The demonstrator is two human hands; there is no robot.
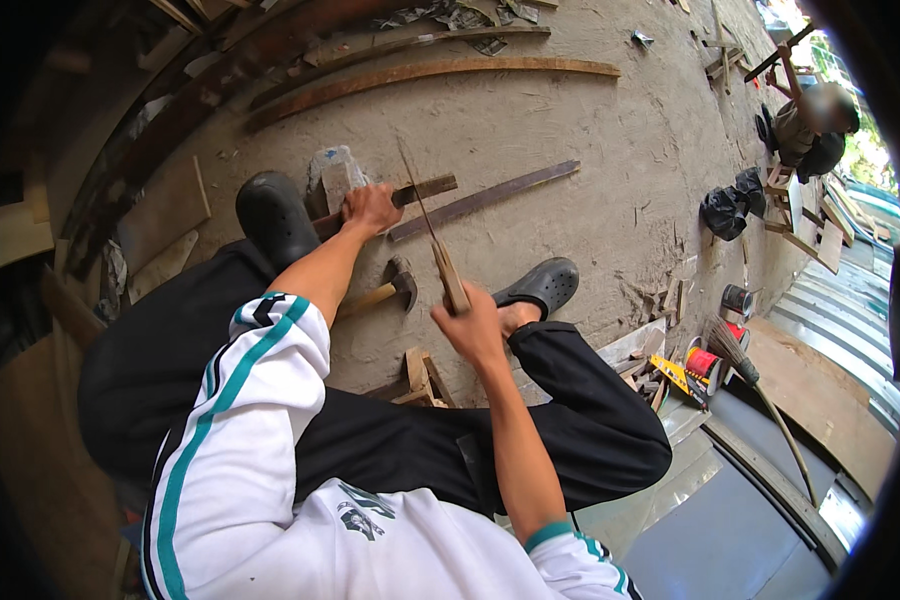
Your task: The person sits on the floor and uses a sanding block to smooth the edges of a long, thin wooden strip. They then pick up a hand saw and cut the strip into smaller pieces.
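Observation:
My left hand point(370, 208) is closed on a short dark wooden strip point(433, 187), pressing it down beside a pale block point(336, 175). In my right hand point(472, 325) is a handsaw point(446, 268), gripped by its wooden handle. Its thin blade points away from me and crosses the strip just right of my left hand; whether the teeth touch the wood I cannot tell. A second dark strip point(490, 198) lies on the ground to the right. Between my forearms rests a hammer point(402, 284) with a wooden handle.
My clogs point(545, 285) stand on rough concrete point(610, 130). Long boards point(440, 70) lie at the far side, wood offcuts point(420, 378) near my legs. To the right are a black bag point(730, 205), a broom point(735, 350), a yellow-handled saw point(678, 378) and another person point(805, 125).

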